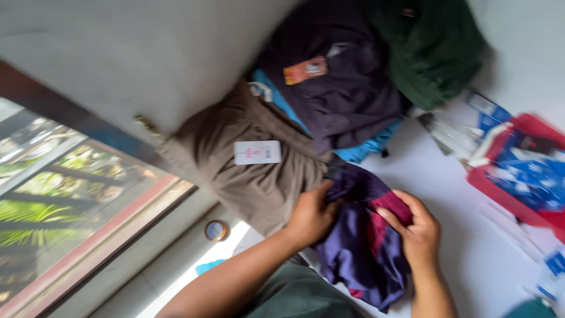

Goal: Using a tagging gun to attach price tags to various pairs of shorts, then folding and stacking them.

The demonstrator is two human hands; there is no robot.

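My left hand (312, 215) and my right hand (419, 231) both grip a crumpled purple and maroon garment (359, 247) that lies on a white surface (459, 194). The left hand pinches its upper left edge, close to a folded brown garment (247, 171) with a white tag. The right hand holds the maroon part on the right side. The frame is blurred.
Behind the brown garment lie a dark purple garment (341, 88) with an orange tag, a blue garment (365, 147) and a dark green garment (429, 47). Red and blue plastic packages (518, 165) sit at the right. A small round tin (216, 230) lies near a window sill.
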